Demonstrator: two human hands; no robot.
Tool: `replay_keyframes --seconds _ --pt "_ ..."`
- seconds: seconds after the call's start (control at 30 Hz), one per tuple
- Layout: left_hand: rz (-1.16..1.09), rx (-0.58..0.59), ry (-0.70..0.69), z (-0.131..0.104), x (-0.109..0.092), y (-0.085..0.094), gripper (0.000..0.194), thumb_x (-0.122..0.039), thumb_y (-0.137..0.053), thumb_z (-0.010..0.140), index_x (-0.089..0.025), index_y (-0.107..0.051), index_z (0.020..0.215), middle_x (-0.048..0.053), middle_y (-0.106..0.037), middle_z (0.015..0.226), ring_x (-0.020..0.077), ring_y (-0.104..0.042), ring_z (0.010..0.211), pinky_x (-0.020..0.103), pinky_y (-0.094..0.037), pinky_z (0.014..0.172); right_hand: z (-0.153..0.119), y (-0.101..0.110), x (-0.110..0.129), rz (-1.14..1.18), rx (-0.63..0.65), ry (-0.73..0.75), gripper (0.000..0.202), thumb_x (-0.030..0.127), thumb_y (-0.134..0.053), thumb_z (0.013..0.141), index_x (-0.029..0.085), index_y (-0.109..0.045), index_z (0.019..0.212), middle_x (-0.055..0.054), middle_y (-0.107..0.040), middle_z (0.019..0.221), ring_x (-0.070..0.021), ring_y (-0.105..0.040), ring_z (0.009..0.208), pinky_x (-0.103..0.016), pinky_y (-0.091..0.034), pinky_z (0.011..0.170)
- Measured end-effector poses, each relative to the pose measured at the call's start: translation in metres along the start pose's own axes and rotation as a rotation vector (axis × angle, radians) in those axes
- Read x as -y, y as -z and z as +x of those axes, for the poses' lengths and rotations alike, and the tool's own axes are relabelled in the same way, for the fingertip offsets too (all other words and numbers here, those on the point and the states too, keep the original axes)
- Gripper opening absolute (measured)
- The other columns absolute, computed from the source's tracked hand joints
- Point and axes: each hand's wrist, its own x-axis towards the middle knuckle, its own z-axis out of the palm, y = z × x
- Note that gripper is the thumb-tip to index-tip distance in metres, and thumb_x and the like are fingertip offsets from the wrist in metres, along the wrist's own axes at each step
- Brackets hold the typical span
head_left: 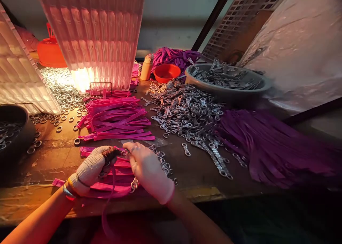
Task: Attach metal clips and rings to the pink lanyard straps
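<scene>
My left hand (pixel 92 167), in a dotted work glove with dark fingertips, is closed on a magenta strap (pixel 107 215) whose free end hangs past the table edge. Meeting it at the fingertips, my gloved right hand (pixel 149 169) pinches at the same end of the strap; a small metal piece seems to be there, but the fingers mostly cover it. Beneath both hands lie several more magenta straps (pixel 93 190). A metal link (pixel 134 184) shows just below my right hand, and loose rings (pixel 167 167) lie beside it.
Behind the hands is a pile of magenta straps (pixel 120 119). Metal links (pixel 184 108) are heaped to its right, under a grey basin (pixel 229 80). Purple straps (pixel 267 147) cover the right side. Ribbed panels (pixel 98 40), a red bowl (pixel 167 72) and a dark bowl (pixel 25 130) stand around.
</scene>
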Motion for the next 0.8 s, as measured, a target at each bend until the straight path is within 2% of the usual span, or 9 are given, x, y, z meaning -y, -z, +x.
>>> replay_keyframes --seconds 0.1,0.17,0.27,0.37,0.47,0.53,0.63,0.7,0.8 --pt "0.096 0.005 -0.001 -0.003 -0.001 -0.003 0.041 -0.053 -0.059 0.085 -0.019 -0.046 0.065 -0.006 -0.035 0.052 0.0057 -0.024 0.038 0.019 -0.017 0.034 0.001 -0.002 0.007 -0.209 0.091 0.037 0.019 0.013 -0.048 0.097 0.017 -0.063 0.108 -0.007 -0.067 0.091 -0.0197 -0.061 0.085 -0.030 -0.041 0.075" --pt "0.178 0.004 -0.047 -0.003 -0.004 -0.003 0.039 -0.051 -0.059 0.086 -0.019 -0.047 0.066 -0.006 -0.035 0.052 0.0066 -0.024 0.042 0.019 -0.018 0.037 0.000 -0.003 0.010 -0.358 0.123 0.091 0.015 0.014 -0.048 0.097 0.017 -0.062 0.101 -0.006 -0.064 0.084 -0.0199 -0.057 0.077 -0.032 -0.036 0.068" --pt "0.396 0.059 -0.158 -0.002 -0.012 -0.001 0.036 -0.045 -0.061 0.086 -0.017 -0.051 0.066 -0.003 -0.041 0.057 0.0082 -0.030 0.051 0.020 -0.022 0.044 -0.003 -0.002 0.010 -0.601 0.093 0.219 0.018 0.010 -0.044 0.094 0.013 -0.061 0.099 -0.008 -0.059 0.077 -0.0206 -0.051 0.067 -0.035 -0.025 0.060" --pt "0.549 0.140 -0.259 0.002 -0.019 0.005 0.037 -0.040 -0.061 0.087 -0.016 -0.050 0.062 -0.001 -0.044 0.061 0.0096 -0.032 0.058 0.021 -0.024 0.050 -0.006 -0.001 0.005 -0.716 0.046 0.333 0.025 0.007 -0.038 0.095 0.009 -0.061 0.104 -0.008 -0.056 0.072 -0.0201 -0.046 0.063 -0.035 -0.020 0.059" --pt "0.479 0.266 -0.190 0.008 -0.018 0.009 0.037 -0.040 -0.059 0.088 -0.016 -0.049 0.061 -0.003 -0.040 0.059 0.0093 -0.029 0.056 0.022 -0.023 0.050 -0.007 -0.003 -0.002 -0.708 0.061 0.341 0.026 0.008 -0.038 0.096 0.008 -0.062 0.108 -0.008 -0.057 0.073 -0.0201 -0.045 0.064 -0.036 -0.019 0.060" --pt "0.414 0.316 -0.122 0.012 -0.014 0.010 0.036 -0.040 -0.057 0.088 -0.017 -0.051 0.061 -0.003 -0.040 0.057 0.0090 -0.028 0.053 0.022 -0.022 0.048 -0.006 -0.006 -0.007 -0.615 0.100 0.298 0.022 0.010 -0.043 0.096 0.011 -0.062 0.106 -0.007 -0.059 0.075 -0.0202 -0.047 0.066 -0.036 -0.021 0.061" --pt "0.398 0.313 -0.160 0.019 -0.004 0.008 0.026 -0.034 -0.063 0.083 -0.016 -0.060 0.064 -0.001 -0.051 0.058 0.0106 -0.037 0.054 0.021 -0.028 0.049 -0.006 -0.012 -0.015 -0.437 0.150 0.230 0.013 0.015 -0.050 0.096 0.017 -0.063 0.099 -0.005 -0.061 0.078 -0.0197 -0.052 0.071 -0.034 -0.027 0.065" --pt "0.417 0.306 -0.211 0.023 0.001 0.005 0.019 -0.028 -0.069 0.077 -0.016 -0.064 0.064 0.001 -0.057 0.062 0.0124 -0.043 0.059 0.021 -0.033 0.052 -0.005 -0.014 -0.018 -0.413 0.156 0.202 0.012 0.015 -0.052 0.095 0.018 -0.064 0.098 -0.004 -0.062 0.079 -0.0198 -0.054 0.072 -0.034 -0.028 0.066" --pt "0.407 0.258 -0.202 0.025 0.004 0.000 0.020 -0.029 -0.071 0.076 -0.015 -0.064 0.063 0.000 -0.055 0.059 0.0120 -0.041 0.058 0.021 -0.031 0.051 -0.003 -0.012 -0.019 -0.414 0.113 0.128 0.017 0.015 -0.048 0.097 0.017 -0.065 0.102 -0.006 -0.064 0.082 -0.0210 -0.057 0.074 -0.034 -0.032 0.067"
